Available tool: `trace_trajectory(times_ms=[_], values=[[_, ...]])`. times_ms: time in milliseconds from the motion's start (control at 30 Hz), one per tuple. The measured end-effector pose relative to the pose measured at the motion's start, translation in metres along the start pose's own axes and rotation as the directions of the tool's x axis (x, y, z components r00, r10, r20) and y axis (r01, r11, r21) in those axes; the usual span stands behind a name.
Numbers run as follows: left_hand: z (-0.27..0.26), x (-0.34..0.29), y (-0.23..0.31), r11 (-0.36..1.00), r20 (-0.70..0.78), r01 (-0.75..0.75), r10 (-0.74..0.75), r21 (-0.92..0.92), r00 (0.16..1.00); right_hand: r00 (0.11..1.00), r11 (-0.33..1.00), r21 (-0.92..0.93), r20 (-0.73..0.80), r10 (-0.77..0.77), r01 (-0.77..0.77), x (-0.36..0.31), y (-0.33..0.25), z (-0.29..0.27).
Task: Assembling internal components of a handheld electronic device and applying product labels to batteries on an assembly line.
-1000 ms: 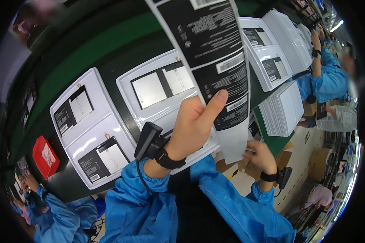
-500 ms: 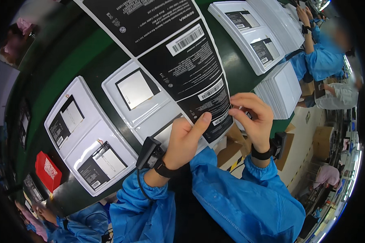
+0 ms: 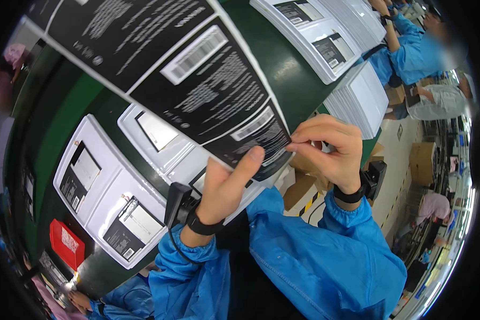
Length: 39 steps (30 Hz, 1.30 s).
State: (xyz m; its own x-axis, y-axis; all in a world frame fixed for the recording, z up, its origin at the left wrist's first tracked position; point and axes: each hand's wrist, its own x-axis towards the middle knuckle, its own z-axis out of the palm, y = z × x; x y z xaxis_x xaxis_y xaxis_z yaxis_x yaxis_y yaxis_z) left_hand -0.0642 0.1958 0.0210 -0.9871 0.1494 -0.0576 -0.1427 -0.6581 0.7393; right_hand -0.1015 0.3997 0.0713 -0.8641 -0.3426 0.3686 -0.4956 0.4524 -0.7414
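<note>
A long sheet of black printed labels (image 3: pixel 197 98) on white backing, with white barcode patches, stretches across the upper middle, close to my view. My left hand (image 3: pixel 224 186) grips its near end, thumb on top and the other fingers hidden beneath. At the right edge of the sheet my right hand (image 3: pixel 333 152) is closed, thumb and forefinger pinched at a label's edge. Behind the sheet lies a white tray (image 3: pixel 127 121), partly covered, with a flat silver battery (image 3: pixel 157 132) in it. Black straps circle both my wrists, each with a small black device.
Left of the middle tray, another white tray (image 3: pixel 102 184) holds flat batteries with black labels. A red bin (image 3: pixel 69 245) stands beside it. At the far right are a third tray (image 3: pixel 298 40) with batteries and a tray stack (image 3: pixel 360 98). Co-workers in blue sleeves work at the right and lower left.
The label sheet has come closer and swung leftward, now covering more of the middle tray. My right fingertips have drawn together at its edge. The whole view has shifted slightly.
</note>
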Motion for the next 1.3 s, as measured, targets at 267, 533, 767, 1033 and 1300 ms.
trace_trajectory(times_ms=[267,533,767,1033,1300], values=[[-0.007,-0.002,-0.003,0.999,-0.215,-0.002,0.012,0.047,0.977,0.977,0.954,-0.234,0.138,-0.161,0.19,0.012,-0.007,-0.001],[-0.02,0.005,-0.016,0.713,-0.162,-0.123,0.318,0.69,0.934,0.746,0.831,0.504,-0.642,0.176,0.238,-0.012,-0.018,-0.029],[-0.017,-0.046,0.031,0.995,-0.134,-0.068,0.078,0.077,0.988,0.914,0.358,0.921,-0.005,0.405,-0.154,-0.023,-0.045,0.075],[-0.068,-0.07,0.103,0.396,-0.115,0.146,-0.101,0.906,0.988,0.941,0.98,0.2,0.329,-0.074,0.007,0.024,-0.034,0.094],[-0.124,-0.037,0.145,0.219,-0.038,0.039,-0.012,0.975,0.999,0.852,0.973,0.027,0.489,0.187,-0.229,0.082,-0.027,0.134]])
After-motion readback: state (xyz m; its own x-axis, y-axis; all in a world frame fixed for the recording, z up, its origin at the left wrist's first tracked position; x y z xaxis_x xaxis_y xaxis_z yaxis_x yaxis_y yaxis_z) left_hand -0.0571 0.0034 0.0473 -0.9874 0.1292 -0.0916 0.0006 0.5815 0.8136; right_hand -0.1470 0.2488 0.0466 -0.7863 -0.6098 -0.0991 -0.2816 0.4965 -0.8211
